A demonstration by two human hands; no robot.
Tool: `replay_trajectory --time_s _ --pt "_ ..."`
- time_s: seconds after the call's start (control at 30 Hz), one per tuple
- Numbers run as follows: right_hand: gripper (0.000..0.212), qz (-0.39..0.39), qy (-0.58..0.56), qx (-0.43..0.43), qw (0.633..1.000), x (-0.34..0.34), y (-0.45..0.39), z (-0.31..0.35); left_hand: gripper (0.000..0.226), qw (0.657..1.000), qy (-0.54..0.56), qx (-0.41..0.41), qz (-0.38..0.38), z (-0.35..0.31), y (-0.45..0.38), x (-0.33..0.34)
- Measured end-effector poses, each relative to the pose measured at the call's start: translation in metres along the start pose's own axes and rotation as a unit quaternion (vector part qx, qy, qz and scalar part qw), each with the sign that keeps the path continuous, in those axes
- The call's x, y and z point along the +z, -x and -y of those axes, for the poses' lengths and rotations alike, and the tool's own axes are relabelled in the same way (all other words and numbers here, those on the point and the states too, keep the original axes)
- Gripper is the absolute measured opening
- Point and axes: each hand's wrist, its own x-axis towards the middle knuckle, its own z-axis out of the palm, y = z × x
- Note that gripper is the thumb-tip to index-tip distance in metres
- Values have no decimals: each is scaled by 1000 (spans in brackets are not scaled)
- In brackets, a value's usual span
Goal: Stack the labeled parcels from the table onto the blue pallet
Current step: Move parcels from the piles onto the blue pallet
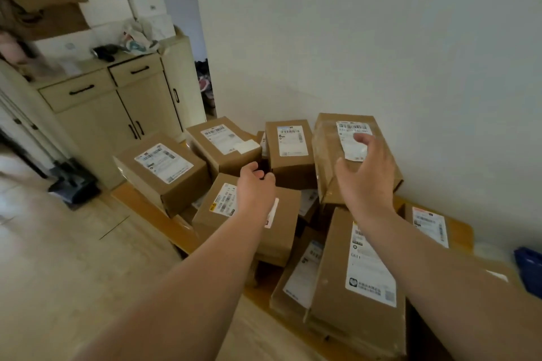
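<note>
I reach both arms over the table [164, 221], my left hand [255, 188] and right hand [366, 173] apart, loose and empty, to flank the upright box [290, 152] between them.

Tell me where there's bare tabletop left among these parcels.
Bare table shows along its left edge, beside the leftmost parcel, and at the far right corner near the flat parcel by the wall. The middle is crowded: parcels overlap under both hands.
</note>
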Motion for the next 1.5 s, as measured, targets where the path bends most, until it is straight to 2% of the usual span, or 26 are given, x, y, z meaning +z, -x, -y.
replay_trajectory --time_s 0.1,0.23,0.3,0.37,0.4,0.47,0.6,0.73,0.83,0.93,1.13,1.23,1.37,1.5 --pt "56 -39 38 55 997 -4 -13 -13 55 997 -24 34 62 -10 -2 8" --pt "74 -58 31 168 984 -17 -25 -40 58 991 -32 43 120 -20 7 35" --pt "78 -26 -28 243 969 -22 -30 -53 58 983 -52 44 168 -22 12 48" --pt "69 37 -75 295 952 -23 -29 -59 63 973 -58 43 219 -25 21 60" --pt "61 69 -77 298 949 -24 -28 -61 63 970 -52 46 233 -27 26 66" --pt "54 80 -85 280 953 -27 -26 -63 58 971 -26 59 229 -31 36 75" --pt "49 26 -177 228 957 -56 -24 -54 49 974 50 127 180 -51 58 82" --pt "40 -34 -257 215 942 -110 -14 -56 54 959 106 155 214 -74 91 99" --pt "49 -38 -327 241 913 -155 0 -72 53 947 112 174 246 -74 131 114" --pt "56 -39 -350 248 902 -201 22 -95 53 937 114 191 268 -73 176 126" --pt "44 -71 -357 225 904 -308 87 -167 62 912 75 235 328 -69 297 178" --pt "49 -107 -339 230 906 -376 123 -227 58 897 50 248 361 -50 370 227" --pt "44 -144 -329 268 894 -461 183 -300 45 877 36 214 430 -15 463 298" --pt "43 -179 -344 325 862 -513 230 -363 54 860 -20 180 477 14 531 351"
